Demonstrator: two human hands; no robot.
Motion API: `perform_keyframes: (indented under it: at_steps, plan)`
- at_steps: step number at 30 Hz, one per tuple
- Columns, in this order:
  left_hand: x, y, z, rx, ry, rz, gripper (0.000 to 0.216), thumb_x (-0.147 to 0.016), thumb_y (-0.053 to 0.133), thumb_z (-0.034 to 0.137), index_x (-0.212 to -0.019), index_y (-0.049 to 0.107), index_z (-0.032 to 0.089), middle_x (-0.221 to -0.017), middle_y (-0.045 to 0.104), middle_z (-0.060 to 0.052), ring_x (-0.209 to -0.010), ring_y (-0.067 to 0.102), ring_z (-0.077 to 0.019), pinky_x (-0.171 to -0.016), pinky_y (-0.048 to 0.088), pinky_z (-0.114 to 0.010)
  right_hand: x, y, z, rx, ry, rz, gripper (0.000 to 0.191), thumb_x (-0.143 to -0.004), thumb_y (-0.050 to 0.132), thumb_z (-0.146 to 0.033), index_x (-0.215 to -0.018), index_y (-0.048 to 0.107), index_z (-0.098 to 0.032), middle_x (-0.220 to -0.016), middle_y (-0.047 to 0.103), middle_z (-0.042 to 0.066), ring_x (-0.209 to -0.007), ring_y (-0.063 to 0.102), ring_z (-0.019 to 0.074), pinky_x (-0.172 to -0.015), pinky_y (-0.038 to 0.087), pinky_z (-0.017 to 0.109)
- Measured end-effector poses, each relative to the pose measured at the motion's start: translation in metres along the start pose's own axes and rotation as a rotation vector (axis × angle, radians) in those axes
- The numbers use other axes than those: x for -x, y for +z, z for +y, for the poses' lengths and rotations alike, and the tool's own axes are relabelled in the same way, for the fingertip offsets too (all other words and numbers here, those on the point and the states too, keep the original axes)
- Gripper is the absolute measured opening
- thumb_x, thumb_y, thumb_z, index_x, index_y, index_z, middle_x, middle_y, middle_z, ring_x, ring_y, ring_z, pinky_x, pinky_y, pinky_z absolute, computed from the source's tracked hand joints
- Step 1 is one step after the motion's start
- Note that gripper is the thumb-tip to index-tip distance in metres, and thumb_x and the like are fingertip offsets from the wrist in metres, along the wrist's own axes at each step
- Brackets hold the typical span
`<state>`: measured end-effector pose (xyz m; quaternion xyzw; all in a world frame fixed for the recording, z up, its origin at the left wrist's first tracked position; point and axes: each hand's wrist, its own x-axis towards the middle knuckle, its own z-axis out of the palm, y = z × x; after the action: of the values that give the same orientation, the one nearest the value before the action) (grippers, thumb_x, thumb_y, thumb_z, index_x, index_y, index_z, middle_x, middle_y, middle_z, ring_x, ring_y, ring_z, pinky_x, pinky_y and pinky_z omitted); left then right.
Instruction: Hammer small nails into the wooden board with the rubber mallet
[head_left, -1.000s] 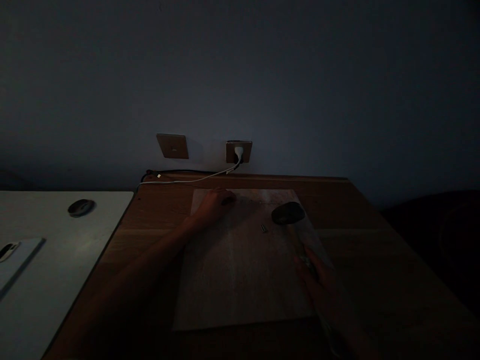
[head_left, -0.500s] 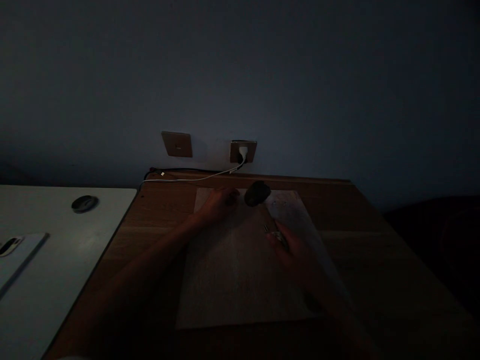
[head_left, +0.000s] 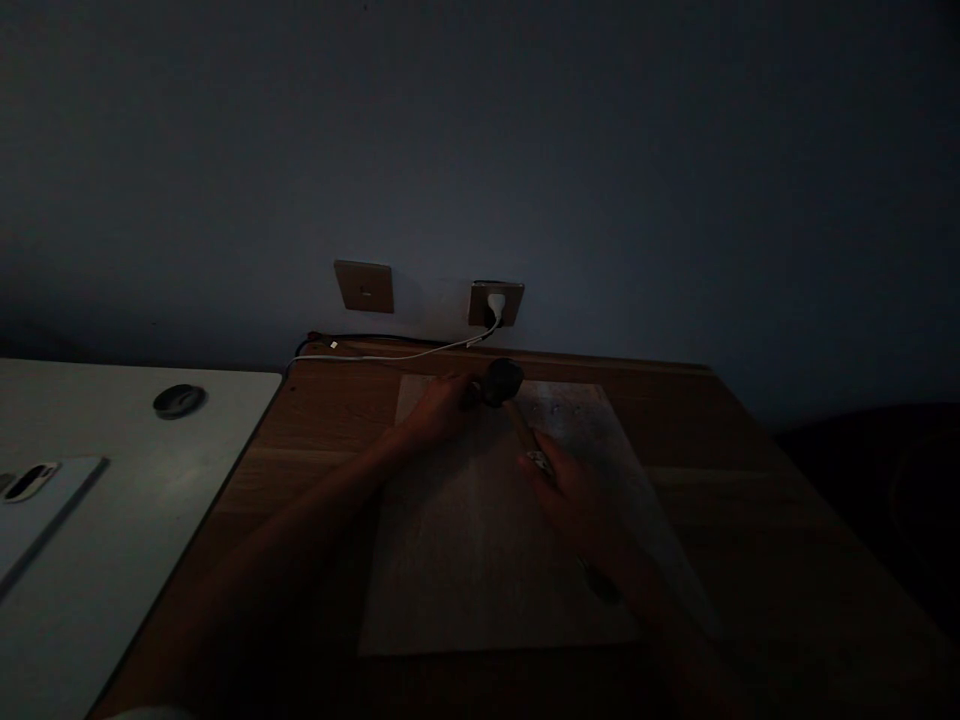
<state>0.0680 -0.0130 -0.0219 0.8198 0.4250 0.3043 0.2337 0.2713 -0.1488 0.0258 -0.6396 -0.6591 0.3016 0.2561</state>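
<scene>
Gripping mallet (head_left: 517,421): tan handle (head_left: 522,430), rounded dark head (head_left: 502,382), perhaps rubber.

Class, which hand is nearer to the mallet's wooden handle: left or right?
Right. The right hand is wrapped around the handle; the left hand is apart from it, to its left, near the dark head.
</scene>
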Motion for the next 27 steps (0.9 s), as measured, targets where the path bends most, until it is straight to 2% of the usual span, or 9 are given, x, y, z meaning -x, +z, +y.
perform_keyframes:
  at_steps: [3, 14, 20, 27]
  plan:
    - [0.0001, 0.0002, 0.0002, 0.033, 0.003, 0.008, 0.043, -0.077, 0.068, 0.014, -0.119, 0.066, 0.017, -0.106, 0.075, -0.009, -0.096, 0.071, -0.0252, -0.085, 0.055, -0.035, 0.0005, 0.0003, -0.0010, 0.016, 0.006, -0.030, 0.056, -0.097, 0.043, -0.051, -0.139, 0.060, -0.017, -0.107, 0.076, 0.013, -0.095, 0.072, 0.0297, -0.084, 0.054, 0.042]
    - [-0.0007, 0.0035, -0.0028, 0.060, -0.006, 0.018, 0.040, -0.078, 0.073, 0.018, -0.118, 0.067, 0.018, -0.108, 0.075, -0.010, -0.099, 0.071, -0.0261, -0.087, 0.055, -0.034, 0.0015, 0.0047, 0.0025, 0.050, 0.017, -0.004, 0.054, -0.097, 0.044, -0.051, -0.138, 0.061, -0.020, -0.112, 0.075, 0.013, -0.100, 0.071, 0.0311, -0.086, 0.054, 0.043]
    - [-0.0007, 0.0052, -0.0063, 0.071, -0.016, 0.019, 0.042, -0.079, 0.071, 0.017, -0.121, 0.066, 0.018, -0.108, 0.075, -0.010, -0.096, 0.072, -0.0246, -0.085, 0.056, -0.033, 0.0031, 0.0053, 0.0006, 0.046, 0.031, -0.035, 0.061, -0.098, 0.039, -0.051, -0.142, 0.056, -0.014, -0.101, 0.076, 0.013, -0.091, 0.072, 0.0300, -0.081, 0.053, 0.041]
    - [-0.0004, 0.0047, -0.0062, 0.118, -0.015, 0.012, 0.045, -0.079, 0.071, 0.018, -0.124, 0.065, 0.019, -0.108, 0.076, -0.009, -0.098, 0.072, -0.0251, -0.087, 0.056, -0.034, 0.0045, 0.0063, 0.0011, 0.025, 0.049, -0.014, 0.061, -0.097, 0.040, -0.054, -0.143, 0.055, -0.017, -0.111, 0.074, 0.014, -0.100, 0.070, 0.0309, -0.087, 0.052, 0.043]
